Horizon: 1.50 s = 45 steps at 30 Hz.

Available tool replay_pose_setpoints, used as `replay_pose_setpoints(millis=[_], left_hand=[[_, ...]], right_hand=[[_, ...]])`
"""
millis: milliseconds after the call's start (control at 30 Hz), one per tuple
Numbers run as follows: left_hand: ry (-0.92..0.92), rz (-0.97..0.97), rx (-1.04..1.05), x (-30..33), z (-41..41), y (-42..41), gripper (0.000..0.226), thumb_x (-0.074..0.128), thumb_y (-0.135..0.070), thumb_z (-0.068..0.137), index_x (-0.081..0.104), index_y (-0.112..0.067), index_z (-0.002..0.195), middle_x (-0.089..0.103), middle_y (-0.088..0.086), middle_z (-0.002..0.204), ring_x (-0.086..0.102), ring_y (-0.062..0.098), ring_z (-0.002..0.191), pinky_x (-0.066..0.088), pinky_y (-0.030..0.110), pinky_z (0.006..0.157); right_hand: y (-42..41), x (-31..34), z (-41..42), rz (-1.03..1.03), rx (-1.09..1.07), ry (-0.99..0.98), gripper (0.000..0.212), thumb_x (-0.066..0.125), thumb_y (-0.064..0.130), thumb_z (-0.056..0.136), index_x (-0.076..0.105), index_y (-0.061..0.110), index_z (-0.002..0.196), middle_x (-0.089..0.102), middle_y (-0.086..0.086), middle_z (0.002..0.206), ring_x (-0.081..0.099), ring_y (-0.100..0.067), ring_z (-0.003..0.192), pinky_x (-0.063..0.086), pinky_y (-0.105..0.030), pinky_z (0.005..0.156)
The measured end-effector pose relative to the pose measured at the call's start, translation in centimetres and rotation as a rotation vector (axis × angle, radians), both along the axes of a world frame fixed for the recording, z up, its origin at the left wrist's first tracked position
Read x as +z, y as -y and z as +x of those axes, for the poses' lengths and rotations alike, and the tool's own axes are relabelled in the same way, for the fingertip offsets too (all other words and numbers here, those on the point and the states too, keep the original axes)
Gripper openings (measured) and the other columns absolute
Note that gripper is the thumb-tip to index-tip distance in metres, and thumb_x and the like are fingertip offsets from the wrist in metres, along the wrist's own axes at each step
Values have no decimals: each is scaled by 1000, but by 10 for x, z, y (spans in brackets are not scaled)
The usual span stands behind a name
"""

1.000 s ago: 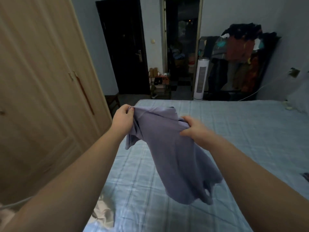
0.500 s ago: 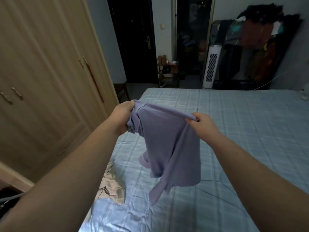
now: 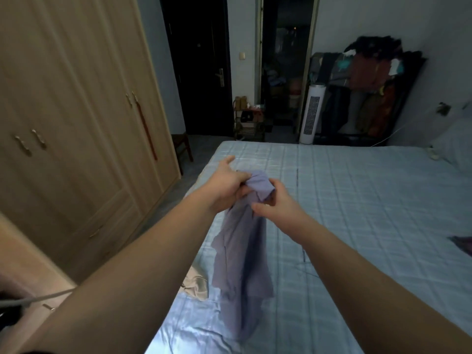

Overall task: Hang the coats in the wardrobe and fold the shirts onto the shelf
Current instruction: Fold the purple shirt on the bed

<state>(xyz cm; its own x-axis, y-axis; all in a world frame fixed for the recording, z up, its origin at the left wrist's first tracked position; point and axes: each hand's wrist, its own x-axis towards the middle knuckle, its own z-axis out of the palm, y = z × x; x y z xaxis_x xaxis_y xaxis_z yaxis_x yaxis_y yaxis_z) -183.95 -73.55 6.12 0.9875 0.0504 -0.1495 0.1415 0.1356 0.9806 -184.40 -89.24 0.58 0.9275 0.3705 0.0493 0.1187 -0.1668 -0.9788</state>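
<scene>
A lilac shirt [image 3: 241, 254] hangs in a narrow bunch above the bed [image 3: 357, 213], its lower end reaching the sheet. My left hand [image 3: 224, 186] grips the shirt's top edge, with the index finger pointing outward. Close beside it, my right hand [image 3: 274, 203] pinches the same gathered top from the right. The wooden wardrobe [image 3: 76, 123] stands on the left with its doors closed.
A beige garment [image 3: 195, 284] lies at the bed's left edge. A dark red cloth [image 3: 462, 245] shows at the right edge. A pillow [image 3: 454, 144] lies at the far right. Beyond the bed stand a white tower fan [image 3: 313, 113], a loaded clothes rack [image 3: 367, 90] and a small shoe shelf [image 3: 249, 121].
My hands have come together, gathering the shirt's spread top into one bunch. The shirt now hangs narrower and lower over the bed.
</scene>
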Motion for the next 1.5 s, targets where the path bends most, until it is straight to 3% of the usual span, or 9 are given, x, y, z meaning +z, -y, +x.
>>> replay_pose_setpoints(millis=[133,267,500,733,833,1100,1233,1300,1500], left_hand=[[16,-7,-144,2,-22,-13,46,40,7,100,38,-2,145,62,25,114,68,28,96,60,32,78],[15,15,-234,19,-48,-19,56,30,22,87,46,2,137,61,20,117,64,32,108,49,45,101],[165,412,-326,22,-53,-36,39,52,9,90,62,-8,123,70,19,112,68,24,102,53,36,92],[287,694,-188,8,-46,-36,13,63,-16,96,70,-5,98,65,3,71,58,-4,57,45,9,52],[283,819,-252,-7,-42,-41,21,69,-37,91,71,-16,95,63,1,78,56,2,64,45,17,58],[140,659,-530,-85,-50,-46,42,83,-30,76,63,-37,113,70,-13,111,68,4,100,55,29,89],[238,559,-360,-89,-46,-34,5,67,-26,93,67,-28,89,68,-14,85,63,5,79,50,30,75],[261,498,-321,-77,-43,-29,24,59,-39,96,62,-19,84,62,-8,78,57,9,72,45,31,70],[264,305,-305,-45,-38,-21,30,42,-34,106,67,-22,117,71,-6,113,67,8,104,55,22,87]], right_hand=[[-15,9,-27,-72,-152,105,93,77,18,80,17,28,150,46,-2,138,55,-15,117,50,-26,90],[-19,41,-37,-236,-300,331,79,77,22,81,32,28,146,32,0,148,40,-16,129,43,-30,95],[-32,74,-39,-576,-345,487,18,63,22,90,63,29,107,61,3,107,59,-17,93,49,-33,76],[-33,63,-34,-537,-322,375,17,56,14,91,65,28,85,68,0,87,62,-21,85,47,-32,71],[-27,59,-31,-377,-334,291,20,54,13,94,63,26,81,66,1,83,62,-19,83,46,-30,70],[3,67,-15,-134,-514,177,15,51,19,97,65,19,96,66,-3,88,61,-21,86,50,-34,75],[17,61,-8,-102,-518,92,15,50,17,97,65,14,93,66,-10,84,64,-28,84,52,-38,72],[22,55,-7,-65,-534,61,12,52,12,94,64,14,92,66,-10,86,64,-29,84,50,-36,68],[34,47,-2,-215,-602,60,29,55,5,89,59,26,107,64,-4,105,65,-25,93,52,-36,74]])
